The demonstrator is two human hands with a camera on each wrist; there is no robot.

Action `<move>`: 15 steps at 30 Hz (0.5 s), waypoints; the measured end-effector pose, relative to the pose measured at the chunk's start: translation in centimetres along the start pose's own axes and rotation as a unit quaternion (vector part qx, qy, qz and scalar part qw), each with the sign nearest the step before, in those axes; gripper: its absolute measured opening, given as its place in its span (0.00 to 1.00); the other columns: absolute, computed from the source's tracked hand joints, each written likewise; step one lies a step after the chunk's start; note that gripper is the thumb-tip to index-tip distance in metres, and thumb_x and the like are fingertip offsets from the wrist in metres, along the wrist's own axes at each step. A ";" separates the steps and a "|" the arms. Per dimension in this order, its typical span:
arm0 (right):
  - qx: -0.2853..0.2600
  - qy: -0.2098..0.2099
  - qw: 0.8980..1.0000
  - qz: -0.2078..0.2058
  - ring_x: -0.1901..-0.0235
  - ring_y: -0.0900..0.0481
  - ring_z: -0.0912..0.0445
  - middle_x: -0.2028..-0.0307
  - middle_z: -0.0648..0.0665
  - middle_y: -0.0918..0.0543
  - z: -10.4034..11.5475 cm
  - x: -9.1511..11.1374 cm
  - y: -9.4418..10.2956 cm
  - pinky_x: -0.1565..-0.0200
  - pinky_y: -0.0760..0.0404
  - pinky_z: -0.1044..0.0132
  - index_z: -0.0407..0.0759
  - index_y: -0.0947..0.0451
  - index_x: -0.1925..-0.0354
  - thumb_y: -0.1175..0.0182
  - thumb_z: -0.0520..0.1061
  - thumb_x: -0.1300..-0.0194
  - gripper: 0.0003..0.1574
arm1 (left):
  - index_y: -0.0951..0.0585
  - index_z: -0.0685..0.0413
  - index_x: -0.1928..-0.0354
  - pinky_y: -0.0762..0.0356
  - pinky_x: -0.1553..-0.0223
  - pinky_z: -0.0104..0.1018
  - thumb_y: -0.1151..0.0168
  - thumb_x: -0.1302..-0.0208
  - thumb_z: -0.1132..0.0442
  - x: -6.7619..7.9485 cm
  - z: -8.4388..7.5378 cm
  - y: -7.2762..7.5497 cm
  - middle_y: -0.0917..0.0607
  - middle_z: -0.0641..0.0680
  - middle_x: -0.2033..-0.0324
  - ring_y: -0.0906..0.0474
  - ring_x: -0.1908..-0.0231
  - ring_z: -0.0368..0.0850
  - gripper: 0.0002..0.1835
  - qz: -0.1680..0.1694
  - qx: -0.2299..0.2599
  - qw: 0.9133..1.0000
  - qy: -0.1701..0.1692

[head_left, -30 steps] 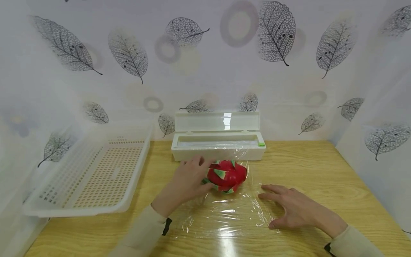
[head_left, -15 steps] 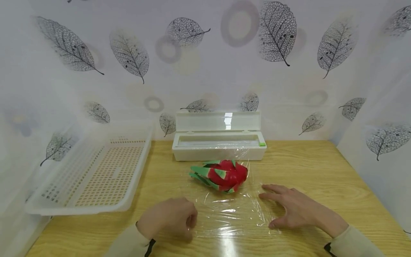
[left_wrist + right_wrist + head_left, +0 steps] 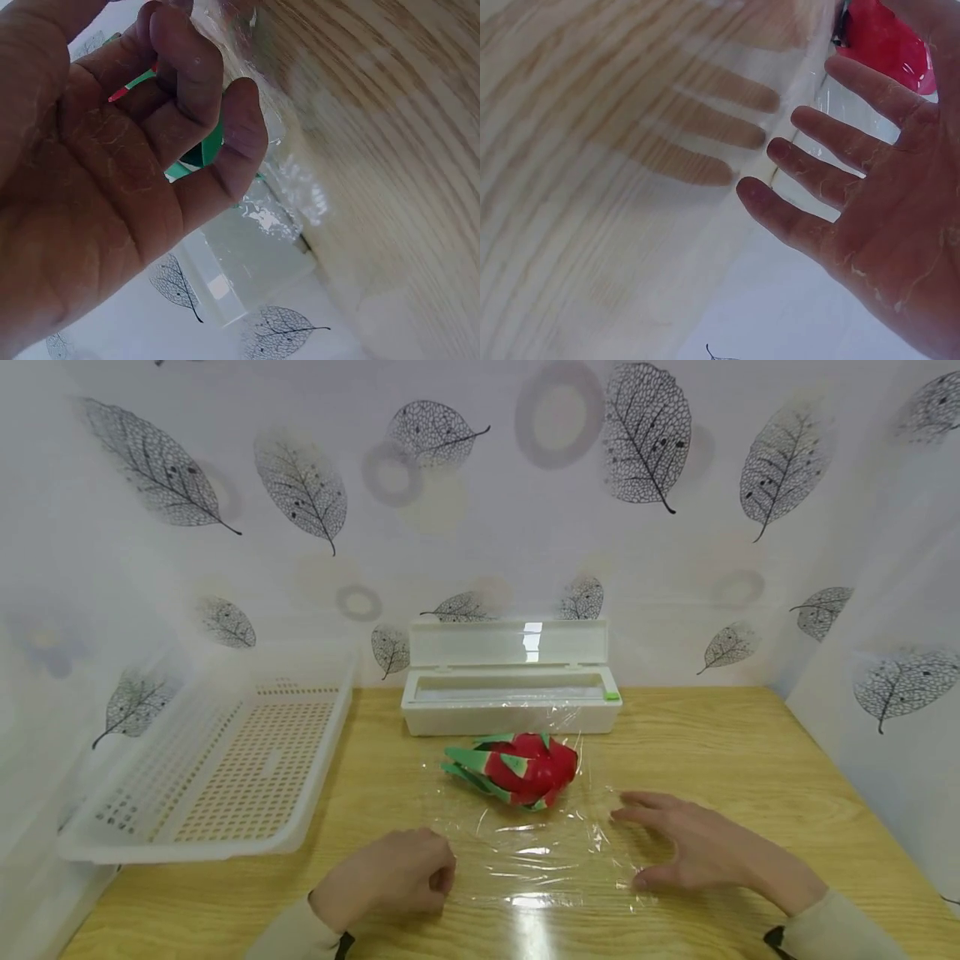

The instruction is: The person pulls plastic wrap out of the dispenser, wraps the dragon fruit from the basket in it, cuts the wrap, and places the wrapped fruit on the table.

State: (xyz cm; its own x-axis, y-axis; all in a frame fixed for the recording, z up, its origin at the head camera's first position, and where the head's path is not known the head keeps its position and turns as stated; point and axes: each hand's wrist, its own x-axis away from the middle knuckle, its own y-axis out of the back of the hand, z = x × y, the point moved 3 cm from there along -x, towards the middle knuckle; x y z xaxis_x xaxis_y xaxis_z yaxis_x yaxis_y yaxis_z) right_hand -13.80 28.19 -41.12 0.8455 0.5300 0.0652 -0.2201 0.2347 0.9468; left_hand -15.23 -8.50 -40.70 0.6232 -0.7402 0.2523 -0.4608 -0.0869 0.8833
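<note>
Dragon fruit (image 3: 534, 770) beyond left grip (image 3: 390, 877)

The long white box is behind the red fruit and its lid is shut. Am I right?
Not quite: the lid is open, raised up at the back, as the head view shows. The long white box is indeed behind the red fruit.

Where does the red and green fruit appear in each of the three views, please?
Head: the red and green fruit lies near the middle, just below the white box.
Left wrist: the fruit is in the upper left part, only pieces showing behind the left hand.
Right wrist: the fruit is top right, partly cut off, by the right hand.
Shared landmark: the wood-grained table.
</note>
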 end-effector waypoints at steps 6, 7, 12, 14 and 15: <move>-0.020 0.007 1.000 0.000 0.40 0.21 0.44 0.38 0.49 0.22 0.6 0.4 0.3 0.43 0.19 0.42 0.65 0.21 0.53 0.28 0.75 0.50 0.31 | 0.23 0.43 0.75 0.30 0.70 0.24 0.38 0.41 0.66 -0.3 1.0 0.3 0.28 0.36 0.78 0.34 0.74 0.27 0.09 -0.030 0.071 0.997 -0.021; -0.022 0.012 1.000 0.003 0.42 0.20 0.47 0.40 0.52 0.21 0.8 0.5 0.2 0.44 0.18 0.46 0.67 0.23 0.57 0.27 0.74 0.50 0.28 | 0.23 0.43 0.75 0.30 0.70 0.24 0.38 0.41 0.66 -0.3 1.2 0.5 0.29 0.37 0.78 0.35 0.74 0.28 0.09 -0.036 0.074 0.996 -0.027; -0.004 0.047 0.999 0.012 0.47 0.20 0.52 0.43 0.53 0.22 1.9 0.9 -0.2 0.47 0.16 0.57 0.68 0.29 0.72 0.23 0.67 0.54 0.23 | 0.21 0.43 0.70 0.26 0.66 0.25 0.38 0.37 0.64 -0.4 1.7 1.3 0.24 0.38 0.74 0.30 0.71 0.28 0.07 -0.051 0.105 0.993 -0.019; 0.018 0.066 0.998 0.000 0.47 0.20 0.51 0.44 0.51 0.21 2.1 1.0 -0.4 0.47 0.16 0.56 0.67 0.30 0.75 0.22 0.63 0.55 0.23 | 0.20 0.43 0.68 0.25 0.65 0.26 0.38 0.35 0.64 -0.2 1.8 1.5 0.23 0.38 0.72 0.29 0.69 0.29 0.05 -0.064 0.116 0.991 -0.013; 0.027 0.075 0.997 -0.006 0.47 0.19 0.50 0.45 0.50 0.20 2.2 0.9 -0.5 0.47 0.16 0.56 0.67 0.30 0.77 0.22 0.60 0.55 0.22 | 0.20 0.43 0.67 0.25 0.65 0.26 0.38 0.34 0.63 -0.1 1.9 1.7 0.23 0.38 0.71 0.28 0.69 0.30 0.05 -0.073 0.116 0.990 -0.010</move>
State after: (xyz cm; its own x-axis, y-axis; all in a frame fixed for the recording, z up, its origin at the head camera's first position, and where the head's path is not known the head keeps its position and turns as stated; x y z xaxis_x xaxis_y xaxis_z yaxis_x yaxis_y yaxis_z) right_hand -11.84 26.81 -40.82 0.7651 0.6439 0.0095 -0.1807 0.2005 0.9629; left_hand -17.23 -9.80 -39.99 0.6818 -0.7218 0.1189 -0.5018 -0.3432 0.7940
